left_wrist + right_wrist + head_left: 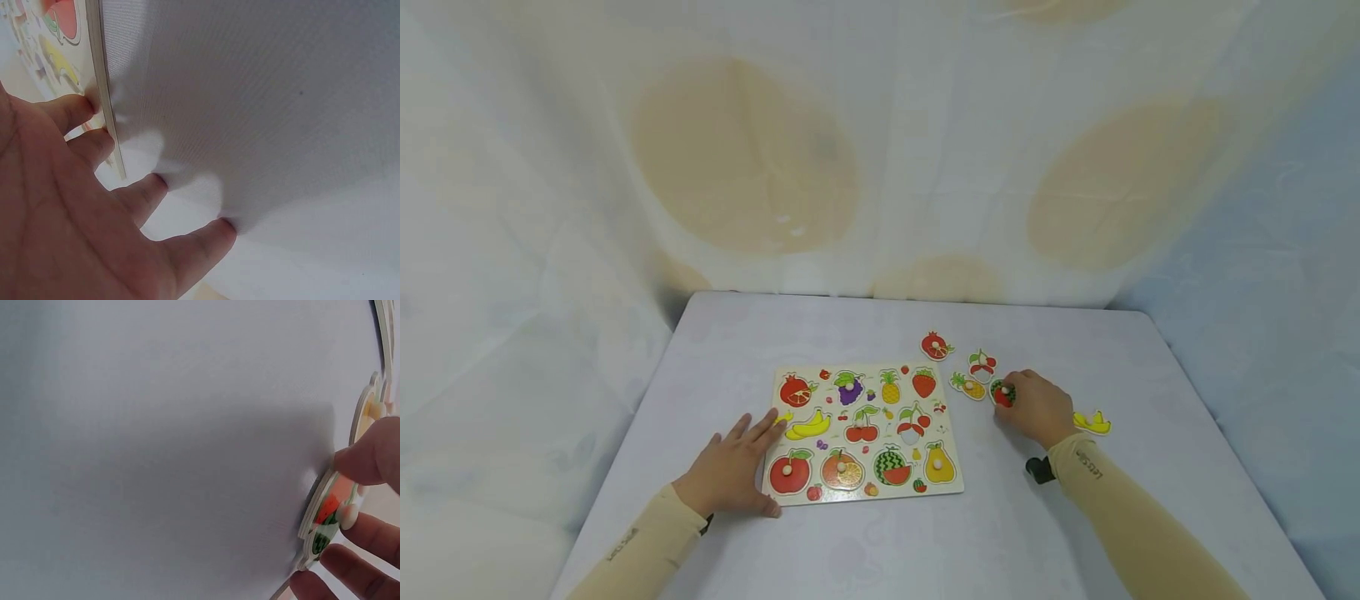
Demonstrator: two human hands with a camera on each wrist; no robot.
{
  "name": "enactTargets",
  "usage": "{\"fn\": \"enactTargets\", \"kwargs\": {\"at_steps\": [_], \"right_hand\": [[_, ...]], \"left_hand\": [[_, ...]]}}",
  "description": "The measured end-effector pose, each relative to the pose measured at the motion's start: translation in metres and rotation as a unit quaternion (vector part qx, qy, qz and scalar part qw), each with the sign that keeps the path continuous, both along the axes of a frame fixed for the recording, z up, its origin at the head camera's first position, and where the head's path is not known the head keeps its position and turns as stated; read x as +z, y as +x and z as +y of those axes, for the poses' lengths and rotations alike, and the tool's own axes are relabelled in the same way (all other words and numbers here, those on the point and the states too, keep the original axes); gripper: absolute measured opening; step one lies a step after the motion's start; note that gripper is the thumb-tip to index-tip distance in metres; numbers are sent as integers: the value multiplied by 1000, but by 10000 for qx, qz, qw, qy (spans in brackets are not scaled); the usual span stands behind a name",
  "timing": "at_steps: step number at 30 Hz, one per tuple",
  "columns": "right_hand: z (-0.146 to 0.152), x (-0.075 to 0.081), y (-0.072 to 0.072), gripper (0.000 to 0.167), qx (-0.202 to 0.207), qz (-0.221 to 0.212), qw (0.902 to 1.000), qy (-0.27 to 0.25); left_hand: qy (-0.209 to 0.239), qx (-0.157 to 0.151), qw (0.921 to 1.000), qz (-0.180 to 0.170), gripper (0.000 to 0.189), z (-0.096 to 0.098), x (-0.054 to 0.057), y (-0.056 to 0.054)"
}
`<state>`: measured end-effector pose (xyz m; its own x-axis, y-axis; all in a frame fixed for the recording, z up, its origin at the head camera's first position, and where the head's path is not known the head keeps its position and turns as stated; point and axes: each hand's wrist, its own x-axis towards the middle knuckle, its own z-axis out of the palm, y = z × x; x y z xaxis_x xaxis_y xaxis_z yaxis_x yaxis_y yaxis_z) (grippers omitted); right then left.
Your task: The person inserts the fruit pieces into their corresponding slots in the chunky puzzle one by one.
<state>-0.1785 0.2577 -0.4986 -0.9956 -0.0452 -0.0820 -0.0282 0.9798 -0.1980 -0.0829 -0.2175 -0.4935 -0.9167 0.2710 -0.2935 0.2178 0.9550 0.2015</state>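
Observation:
A wooden fruit puzzle board [880,446] lies on the table, printed with rows of fruit. My left hand [730,468] rests at its left edge with fingers spread, some fingertips over the edge and others on the cloth, as the left wrist view shows. To the right of the board, my right hand [1039,408] pinches a watermelon puzzle piece [328,512] between thumb and fingers, around its white knob [348,516]. Beside that piece lie a pineapple piece [967,386] and a cherry piece [981,365]. Part of the watermelon piece is hidden by the fingers.
A pomegranate piece [936,346] lies beyond the board's far right corner. Just right of my right hand is a banana piece [1093,423]. A pale cloth covers the table [880,550], and patterned curtains [910,167] hang behind and at both sides.

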Motion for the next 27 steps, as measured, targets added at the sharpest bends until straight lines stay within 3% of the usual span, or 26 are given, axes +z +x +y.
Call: {"fn": "enactTargets", "kwargs": {"at_steps": [14, 27], "right_hand": [[4, 4, 6, 47, 205, -113, 9996, 167], [-1, 18, 21, 49, 664, 176, 9976, 81]], "left_hand": [[22, -41, 10000, 2, 123, 0, 1, 1], [22, -57, 10000, 8, 123, 1, 1, 0]]}}
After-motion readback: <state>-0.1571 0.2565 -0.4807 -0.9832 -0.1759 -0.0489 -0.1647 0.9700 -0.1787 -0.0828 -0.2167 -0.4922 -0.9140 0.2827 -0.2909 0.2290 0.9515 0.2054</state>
